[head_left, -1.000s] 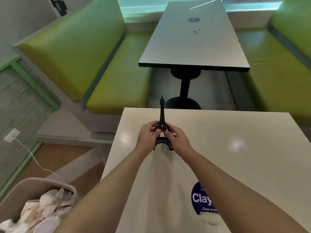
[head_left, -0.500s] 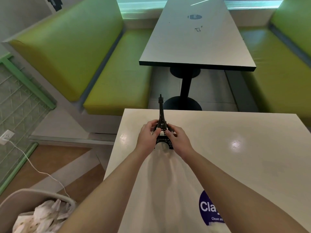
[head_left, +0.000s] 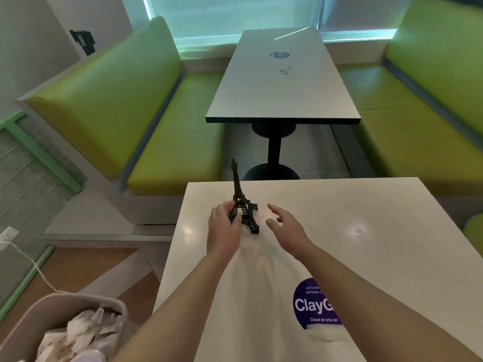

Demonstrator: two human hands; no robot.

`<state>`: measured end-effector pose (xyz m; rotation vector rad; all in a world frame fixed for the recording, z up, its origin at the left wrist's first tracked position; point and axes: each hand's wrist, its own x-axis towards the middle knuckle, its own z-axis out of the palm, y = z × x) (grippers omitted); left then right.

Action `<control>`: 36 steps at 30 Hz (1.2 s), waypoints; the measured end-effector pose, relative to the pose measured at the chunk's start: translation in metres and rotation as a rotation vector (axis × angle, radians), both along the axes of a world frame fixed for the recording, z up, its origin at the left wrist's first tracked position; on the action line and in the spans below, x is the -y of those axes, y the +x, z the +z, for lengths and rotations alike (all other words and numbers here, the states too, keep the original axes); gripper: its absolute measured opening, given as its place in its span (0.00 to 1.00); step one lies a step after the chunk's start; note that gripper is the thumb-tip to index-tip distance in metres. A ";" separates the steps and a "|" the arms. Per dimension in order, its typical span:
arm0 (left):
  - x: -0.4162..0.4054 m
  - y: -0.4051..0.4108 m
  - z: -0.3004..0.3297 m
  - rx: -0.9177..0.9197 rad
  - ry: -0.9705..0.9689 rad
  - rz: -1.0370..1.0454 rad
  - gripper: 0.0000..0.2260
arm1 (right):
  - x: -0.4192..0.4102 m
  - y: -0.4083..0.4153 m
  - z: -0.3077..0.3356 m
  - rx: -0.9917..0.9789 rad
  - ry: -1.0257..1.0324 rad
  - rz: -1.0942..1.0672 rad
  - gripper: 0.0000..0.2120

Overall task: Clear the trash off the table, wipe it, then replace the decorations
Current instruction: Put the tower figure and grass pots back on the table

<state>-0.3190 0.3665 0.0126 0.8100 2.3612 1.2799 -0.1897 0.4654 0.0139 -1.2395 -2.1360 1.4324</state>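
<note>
— Hands?
— Left hand (head_left: 222, 226): fingers curled round the lower legs of the black tower figurine (head_left: 241, 205), thumb against its near-left leg. Right hand (head_left: 283, 227): spread, fingers relaxed, just right of the figurine, clear of it, holding nothing.

— And the figurine itself?
— Standing on the white table (head_left: 366, 244), near the far-left corner, spire leaning slightly left. Feet down on the surface, or so it seems; left-side feet hidden behind the fingers.

— Containers?
— Grey bin (head_left: 78, 304) on the floor, well to the near-left of the figurine, below the table edge. Filled with crumpled white paper (head_left: 83, 333). Lower part cut off by the frame.

— Hard to read?
— Round purple sticker (head_left: 311, 304) on the table, near-right of the figurine, partly covered by the right forearm; only "ClayG" and "Clean as you go" legible. Pale, blurred scrap just below it, unclear what. Beyond the figurine, a second table (head_left: 282, 100) between green benches (head_left: 130, 105), with a small dark mark too small to identify.
</note>
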 end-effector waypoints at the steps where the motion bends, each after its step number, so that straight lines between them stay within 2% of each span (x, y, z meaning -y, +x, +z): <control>1: 0.003 0.010 0.002 -0.009 -0.014 -0.009 0.14 | 0.002 0.011 0.004 0.027 0.014 0.001 0.22; 13: 0.013 0.192 0.045 -0.069 -0.183 -0.375 0.15 | 0.028 0.217 0.042 0.143 0.071 -0.024 0.23; 27: -0.025 0.480 0.074 -0.087 -0.184 -0.663 0.20 | 0.031 0.521 0.068 0.236 0.120 -0.253 0.24; 36: -0.061 0.587 0.071 -0.125 -0.190 -0.855 0.21 | 0.016 0.625 0.064 0.282 0.100 -0.395 0.24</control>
